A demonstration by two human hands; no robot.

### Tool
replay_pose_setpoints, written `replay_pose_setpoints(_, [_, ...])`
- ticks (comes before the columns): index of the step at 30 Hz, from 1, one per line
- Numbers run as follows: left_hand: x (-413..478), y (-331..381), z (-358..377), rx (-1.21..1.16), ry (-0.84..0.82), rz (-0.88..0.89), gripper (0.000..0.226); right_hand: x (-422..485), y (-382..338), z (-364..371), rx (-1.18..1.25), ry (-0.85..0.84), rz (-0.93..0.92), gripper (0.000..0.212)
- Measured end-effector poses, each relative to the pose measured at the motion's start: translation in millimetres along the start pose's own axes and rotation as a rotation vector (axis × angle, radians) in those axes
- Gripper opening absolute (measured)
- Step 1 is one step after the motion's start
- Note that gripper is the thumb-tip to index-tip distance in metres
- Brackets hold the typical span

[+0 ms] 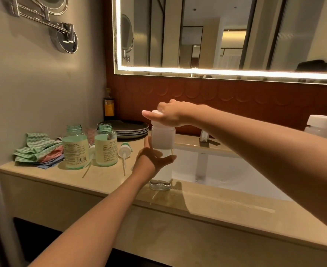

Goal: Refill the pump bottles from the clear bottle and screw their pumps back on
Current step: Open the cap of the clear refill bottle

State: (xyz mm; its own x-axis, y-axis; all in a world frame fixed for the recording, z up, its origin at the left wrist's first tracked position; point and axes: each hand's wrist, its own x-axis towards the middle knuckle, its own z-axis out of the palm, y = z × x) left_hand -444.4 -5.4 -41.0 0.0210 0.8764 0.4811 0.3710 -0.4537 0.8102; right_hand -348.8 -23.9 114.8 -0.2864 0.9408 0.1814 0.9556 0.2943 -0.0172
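Two round green-tinted pump bottles [75, 149] stand open-necked on the smooth beige stone counter [216, 209], white plastic pumps [124, 151] lying beside them. Right of these, by the white basin [226, 174], the left hand [152, 158] curls its fingers round the tall cylindrical clear bottle [162, 139]. The right hand [170, 116] covers its white lid [157, 112], thumb straight, other fingers curled over.

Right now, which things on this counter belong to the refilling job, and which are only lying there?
For the job:
- clear bottle, gripped by the left hand
- its cap, gripped by the right hand
- pump bottle by the cloths
- second pump bottle
- pump between them
- other pump

Lying about:
- cloths
- plates
- dark bottle
- white container
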Motion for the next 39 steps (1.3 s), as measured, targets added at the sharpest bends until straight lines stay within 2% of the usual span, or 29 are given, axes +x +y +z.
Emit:
replay_pose_setpoints(3, [-0.9, -0.9, -0.5, 0.022, -0.003, 0.006, 0.082, 1.2, 2.4, 5.5, -0.007, 0.049, -0.057, 0.071])
replay_pose_setpoints(6, [-1.2, -1.8, -1.4, 0.008, -0.005, -0.005, 0.079, -0.2, 7.6, 1.6, 0.132, -0.05, -0.137, 0.052])
replay_pose_setpoints(8, [-0.7, -1.5, -1.4, -0.01, -0.012, -0.002, 0.084, -1.0, 6.7, -1.2, 0.213, -0.097, -0.164, 0.055])
replay_pose_setpoints(10, [1.4, -0.8, -0.9, -0.034, -0.017, -0.02, 0.087, -0.7, 3.1, -0.6, 0.203, -0.035, -0.136, 0.067])
replay_pose_setpoints(14, [2.6, -1.9, 1.0, -0.011, -0.005, -0.013, 0.089, -1.3, -2.4, 3.4, -0.105, 0.144, 0.04, 0.089])
replay_pose_setpoints(17, [1.6, -2.0, 0.5, -0.005, 0.008, 0.001, 0.087, -0.4, -0.3, 7.2, -0.159, 0.216, -0.01, 0.082])
replay_pose_setpoints(22, [-1.4, -1.4, -0.9, 0.01, -0.001, 0.024, 0.081, -1.6, 6.3, -2.6, 0.069, 0.058, -0.127, 0.052])
replay_pose_setpoints(24, [-1.7, -1.1, -1.6, -0.025, -0.019, 0.028, 0.083, -1.7, 2.3, -4.8, 0.124, 0.011, -0.127, 0.053])
replay_pose_setpoints(26, [-1.2, -1.1, -1.4, -0.065, -0.024, 0.024, 0.087, -1.2, -2.8, -3.1, 0.139, -0.004, -0.079, 0.069])
replay_pose_setpoints(29, [-0.4, 0.1, 0.1, -0.054, -0.008, 0.014, 0.089, -1.9, -6.5, 2.6, 0.044, 0.063, 0.045, 0.088])
replay_pose_setpoints(31, [0.1, 0.3, 0.2, -0.011, 0.0, 0.019, 0.086, -1.6, -5.0, 6.9, 0.017, 0.093, 0.051, 0.083])
replay_pose_setpoints(35, [-1.1, -1.0, -0.6, -0.009, -0.009, 0.019, 0.079, 1.6, 0.6, 5.9, 0.186, 0.095, -0.092, 0.042])
replay_pose_setpoints(37, [-1.4, -1.0, -1.2, -0.017, -0.016, 0.021, 0.08, 0.9, 0.7, 4.0, 0.289, 0.083, -0.123, 0.044])
replay_pose_setpoints(39, [-0.6, -0.3, -1.3, -0.024, -0.024, 0.014, 0.085, -0.2, -0.1, 3.4, 0.307, 0.127, -0.125, 0.058])
